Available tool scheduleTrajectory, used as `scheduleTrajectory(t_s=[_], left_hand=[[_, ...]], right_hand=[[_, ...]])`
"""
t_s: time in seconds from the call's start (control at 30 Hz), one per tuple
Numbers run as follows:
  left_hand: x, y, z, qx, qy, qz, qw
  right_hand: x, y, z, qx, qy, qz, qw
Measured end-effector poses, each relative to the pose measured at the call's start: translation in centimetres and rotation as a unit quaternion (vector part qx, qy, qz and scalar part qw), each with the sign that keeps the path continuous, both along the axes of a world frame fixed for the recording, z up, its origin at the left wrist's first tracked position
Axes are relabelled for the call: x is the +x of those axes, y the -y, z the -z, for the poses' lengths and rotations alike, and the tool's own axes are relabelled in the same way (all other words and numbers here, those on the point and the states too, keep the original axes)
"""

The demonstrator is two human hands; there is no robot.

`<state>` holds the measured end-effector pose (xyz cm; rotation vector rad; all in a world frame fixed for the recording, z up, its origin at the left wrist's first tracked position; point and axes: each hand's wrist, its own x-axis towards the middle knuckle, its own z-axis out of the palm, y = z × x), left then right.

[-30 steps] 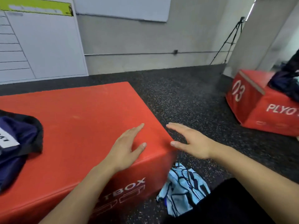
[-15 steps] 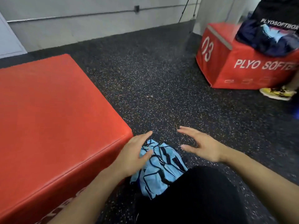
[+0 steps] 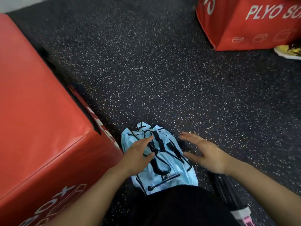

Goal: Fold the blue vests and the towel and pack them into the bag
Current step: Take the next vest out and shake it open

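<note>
The crumpled light-blue bag lies on the speckled floor, its near end hidden behind the person's dark-clad leg; whether it is open cannot be made out; the left hand rests on its left part, fingers straight, gripping nothing; the right hand hovers just right of it, fingers spread, holding nothing; the near red box stands just left, cut off by the frame; the far red box and a yellow shoe are cut off far right; bare floor lies between.
</note>
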<state>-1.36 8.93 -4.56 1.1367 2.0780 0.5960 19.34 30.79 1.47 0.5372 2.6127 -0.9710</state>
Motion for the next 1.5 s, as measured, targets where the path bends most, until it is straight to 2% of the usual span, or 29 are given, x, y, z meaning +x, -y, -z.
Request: scheduleTrajectory(t_s=[0.27, 0.5, 0.8, 0.9, 1.03, 1.2, 1.5], left_hand=[[-0.1, -0.7, 8.3, -0.11, 0.033, -0.014, 0.993], [-1.1, -2.2, 11.6, -0.185, 0.064, -0.067, 0.978], [-0.7, -5.6, 12.6, -0.179, 0.005, -0.022, 0.984], [-1.1, -5.7, 12.6, -0.146, 0.002, -0.042, 0.988], [-2.0, -5.0, 10.4, -0.08, 0.031, -0.088, 0.992], [-3.0, -4.9, 4.6, -0.002, 0.031, -0.107, 0.994], [-3.0, -4.7, -9.3, 0.131, -0.05, -0.055, 0.989]], right_hand=[[0.8, -0.6, 4.6, -0.018, 0.013, 0.003, 1.0], [0.7, -0.9, 7.1, -0.042, 0.008, -0.003, 0.999], [-0.5, -1.3, 9.1, -0.063, 0.012, 0.001, 0.998], [-0.5, -1.5, 9.4, -0.061, 0.009, -0.004, 0.998], [-0.2, -1.8, 9.0, -0.067, 0.007, 0.005, 0.998], [-0.2, -1.6, 6.9, -0.035, 0.002, -0.01, 0.999], [-1.3, -0.3, -3.0, 0.034, -0.045, -0.019, 0.998]])
